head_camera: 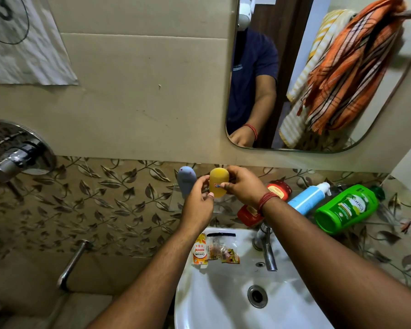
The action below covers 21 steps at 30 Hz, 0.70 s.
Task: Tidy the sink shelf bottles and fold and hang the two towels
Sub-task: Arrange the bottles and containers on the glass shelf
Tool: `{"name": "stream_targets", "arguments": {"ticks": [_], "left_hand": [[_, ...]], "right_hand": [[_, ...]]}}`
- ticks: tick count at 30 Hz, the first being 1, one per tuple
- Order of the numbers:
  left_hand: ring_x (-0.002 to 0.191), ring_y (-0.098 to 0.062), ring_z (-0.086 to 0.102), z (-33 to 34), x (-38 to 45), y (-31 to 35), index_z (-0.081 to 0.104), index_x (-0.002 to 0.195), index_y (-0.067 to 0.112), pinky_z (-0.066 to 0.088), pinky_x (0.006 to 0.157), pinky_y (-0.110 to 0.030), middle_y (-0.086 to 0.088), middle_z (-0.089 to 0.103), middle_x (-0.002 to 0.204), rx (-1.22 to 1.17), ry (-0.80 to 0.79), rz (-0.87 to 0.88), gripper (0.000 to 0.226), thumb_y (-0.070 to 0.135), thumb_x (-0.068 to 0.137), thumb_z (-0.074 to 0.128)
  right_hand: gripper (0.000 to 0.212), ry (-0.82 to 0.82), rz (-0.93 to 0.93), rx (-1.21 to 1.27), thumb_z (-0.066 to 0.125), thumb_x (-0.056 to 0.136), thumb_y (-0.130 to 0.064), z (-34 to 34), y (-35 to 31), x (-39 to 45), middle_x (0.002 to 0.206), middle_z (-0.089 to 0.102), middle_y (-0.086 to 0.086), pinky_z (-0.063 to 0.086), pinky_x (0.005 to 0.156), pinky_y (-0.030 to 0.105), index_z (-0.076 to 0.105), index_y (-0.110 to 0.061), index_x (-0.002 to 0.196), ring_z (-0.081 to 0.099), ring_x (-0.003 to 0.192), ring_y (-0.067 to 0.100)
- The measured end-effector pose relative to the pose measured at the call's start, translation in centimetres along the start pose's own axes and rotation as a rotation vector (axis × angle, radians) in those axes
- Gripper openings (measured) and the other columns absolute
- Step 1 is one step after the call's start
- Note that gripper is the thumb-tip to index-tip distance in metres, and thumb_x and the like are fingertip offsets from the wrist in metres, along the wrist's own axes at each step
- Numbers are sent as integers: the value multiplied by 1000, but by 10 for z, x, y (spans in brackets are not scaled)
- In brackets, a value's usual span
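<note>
Above the sink [223,312], at the glass shelf [176,200], both hands hold the yellow bottle [219,182] upright. Left hand [198,205]: fingertips pinch the bottle's lower left side. Right hand [243,186]: thumb and fingers curl round its right side, thumb on the small label. A grey-blue bottle [186,180] stands just beside it, to the left. Red bottle [262,205], blue-and-white pump bottle [309,198] and green bottle [347,208] lie tipped over on the shelf to the right.

Judgement: the step in hand is standing the yellow bottle in line. It should be lowered squarely, base flat on the glass, close to the grey-blue one, and released only once steady; its rounded form looks liable to rock.

Materials: yellow bottle smooth, matt, oval plastic. Green bottle glossy with a printed label. Shelf clear glass, hard and probably slick. Orange checked towel [351,67] and yellow striped towel [318,55] hang bunched, woven cloth, unfolded, at upper right.
</note>
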<state>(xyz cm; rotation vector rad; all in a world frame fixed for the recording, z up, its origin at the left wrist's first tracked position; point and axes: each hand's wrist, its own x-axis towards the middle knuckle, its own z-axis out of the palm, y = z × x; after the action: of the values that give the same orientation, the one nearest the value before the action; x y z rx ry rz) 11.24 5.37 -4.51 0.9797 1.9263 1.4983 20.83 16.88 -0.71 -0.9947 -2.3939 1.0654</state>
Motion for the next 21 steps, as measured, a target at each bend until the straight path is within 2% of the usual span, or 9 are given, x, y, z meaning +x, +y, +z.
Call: {"name": "stream_targets", "arguments": {"ticks": [3,5,11,17,21], "left_hand": [[84,6,51,1,-1,0,38,149,27,39,65,-17,10,54,112,32,-26,0,49,10,104,47],[82,6,50,2,-1,0,36,149,27,41,65,-19,13,52,108,50,-44,3,50,10,104,47],[102,1,49,3,0,1,32,152,26,36,66,-15,0,52,136,49,-78,3,54,8,103,48],[87,11,49,6,1,0,33,151,28,39,66,-18,8,51,120,75,-68,26,55,9,102,50],[105,-3,54,8,2,-1,33,151,27,41,72,-17,1,56,136,73,-76,31,56,9,102,51]], "right_hand": [[44,1,-5,-13,67,92,-16,-1,-1,-3,126,63,5,53,98,48,54,-17,135,60,114,23],[46,0,-1,-12,66,93,-15,-2,-1,-4,127,62,6,53,99,48,53,-17,137,59,116,23],[48,1,0,-35,65,93,-16,-4,-3,-6,130,61,6,52,99,47,51,-18,139,58,117,23],[45,0,-4,-54,66,93,-17,-3,-3,-7,127,63,6,53,97,49,53,-19,136,61,113,23],[48,0,12,-59,65,94,-16,-5,-3,-7,132,60,6,50,102,47,50,-17,139,57,119,24]]}}
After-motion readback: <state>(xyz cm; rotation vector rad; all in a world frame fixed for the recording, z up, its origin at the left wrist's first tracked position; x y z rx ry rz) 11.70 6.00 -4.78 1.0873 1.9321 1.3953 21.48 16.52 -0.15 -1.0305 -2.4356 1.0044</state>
